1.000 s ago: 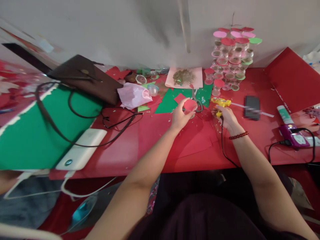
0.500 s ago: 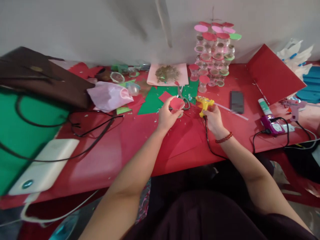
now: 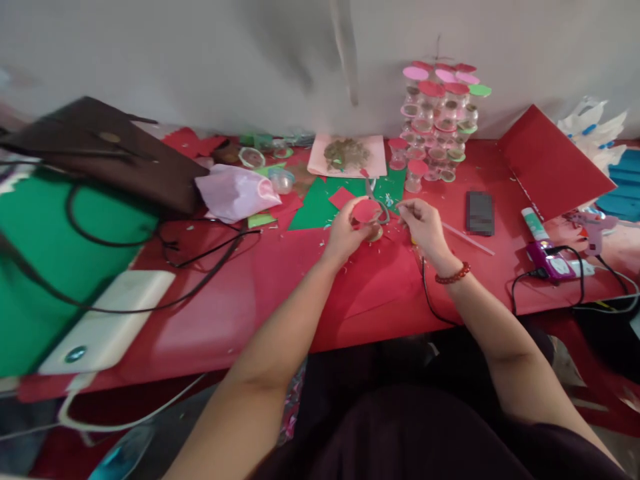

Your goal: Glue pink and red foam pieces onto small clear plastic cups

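Note:
My left hand (image 3: pixel 349 231) holds a small clear cup with a red paper disc (image 3: pixel 366 211) on it, above the red-covered table. Just to its right, my right hand (image 3: pixel 423 223) has its fingertips pinched together; whatever may be between them is too small to make out. Under that hand the yellow glue gun (image 3: pixel 413 241) is almost wholly hidden, with its black cord running down toward the table edge. Grey scissors (image 3: pixel 384 212) lie behind the cup on green paper (image 3: pixel 313 207).
A stack of clear cups with coloured discs (image 3: pixel 440 127) stands at the back. A phone (image 3: pixel 480 213), a purple power socket (image 3: pixel 550 259) and a glue stick (image 3: pixel 534 223) lie to the right. On the left are a brown bag (image 3: pixel 110 157) and a white power bank (image 3: pixel 110 323).
My right hand has let go of the yellow glue gun and moved its pinched fingers nearer the cup. My left hand still holds the cup. The view has shifted slightly.

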Tool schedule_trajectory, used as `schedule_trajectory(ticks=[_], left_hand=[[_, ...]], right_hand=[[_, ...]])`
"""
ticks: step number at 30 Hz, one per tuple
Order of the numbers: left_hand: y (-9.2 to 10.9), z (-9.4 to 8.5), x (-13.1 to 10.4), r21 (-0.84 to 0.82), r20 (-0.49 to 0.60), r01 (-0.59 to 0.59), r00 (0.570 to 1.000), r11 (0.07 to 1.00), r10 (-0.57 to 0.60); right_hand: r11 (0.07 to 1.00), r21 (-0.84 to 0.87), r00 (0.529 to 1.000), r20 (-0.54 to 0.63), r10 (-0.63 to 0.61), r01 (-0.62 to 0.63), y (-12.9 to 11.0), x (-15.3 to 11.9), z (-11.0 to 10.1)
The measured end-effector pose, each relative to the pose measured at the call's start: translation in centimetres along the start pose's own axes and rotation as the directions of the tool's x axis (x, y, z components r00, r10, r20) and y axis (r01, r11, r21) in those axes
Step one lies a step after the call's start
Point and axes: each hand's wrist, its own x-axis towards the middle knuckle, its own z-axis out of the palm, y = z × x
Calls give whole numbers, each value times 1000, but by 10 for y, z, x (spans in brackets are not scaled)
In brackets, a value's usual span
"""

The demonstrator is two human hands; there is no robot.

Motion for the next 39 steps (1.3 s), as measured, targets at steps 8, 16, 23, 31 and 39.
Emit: schedule_trajectory(ticks=[8, 16, 23, 31, 39], left_hand=[[0, -1, 2, -45, 82, -56, 995, 997, 59], [-4, -8, 2, 59, 156, -104, 983, 993, 94], [-1, -12, 1, 109, 177, -141, 977, 984, 120], [27, -18, -4, 286, 126, -289, 956, 914, 263], [31, -15, -6, 270, 107, -309, 951, 912, 291]], right_hand=[[910, -162, 888, 338, -311, 381, 5, 16, 0], [857, -226, 859, 353, -372, 464, 22, 16, -3], [877, -179, 875, 293, -385, 446, 25, 17, 1], [898, -172, 897, 265, -354, 405, 22, 15, 5], [873, -202, 881, 280, -382, 443, 22, 14, 5]])
